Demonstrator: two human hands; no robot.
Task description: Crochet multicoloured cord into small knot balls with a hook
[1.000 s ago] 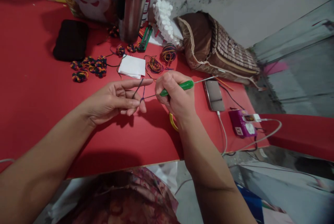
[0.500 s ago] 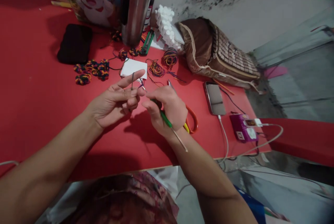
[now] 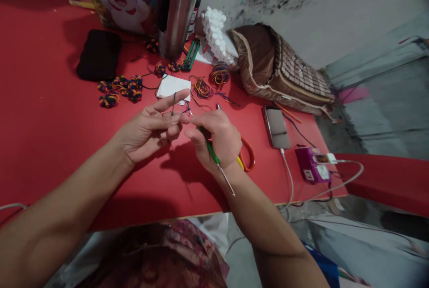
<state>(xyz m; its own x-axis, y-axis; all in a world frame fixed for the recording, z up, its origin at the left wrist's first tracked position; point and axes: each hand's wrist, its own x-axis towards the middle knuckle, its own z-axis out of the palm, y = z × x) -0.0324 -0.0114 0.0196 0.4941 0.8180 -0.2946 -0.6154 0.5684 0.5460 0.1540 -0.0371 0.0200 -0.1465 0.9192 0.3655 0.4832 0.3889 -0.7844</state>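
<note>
Over the red table [image 3: 50,113], my left hand [image 3: 147,129] pinches a thin dark yarn strand [image 3: 173,102] between thumb and fingers, its index finger stretched out. My right hand [image 3: 217,138] is closed round a green-handled crochet hook [image 3: 214,158], whose metal end sticks out toward my wrist. The two hands touch at the fingertips, where the hook's tip meets the yarn. Orange-handled scissors [image 3: 247,158] lie on the table under my right hand.
Several multicoloured crochet flowers [image 3: 119,89], a white pad [image 3: 174,86], yarn bundles [image 3: 217,73], a black pouch [image 3: 98,55], a steel flask [image 3: 177,8] and a brown bag [image 3: 278,66] lie behind. A phone [image 3: 276,120] and purple charger [image 3: 311,167] with cables sit right.
My right hand turned the hook over, from lying level with its handle to the right to pointing its back end toward my wrist, and closed in on my left fingertips. The scissors came into sight.
</note>
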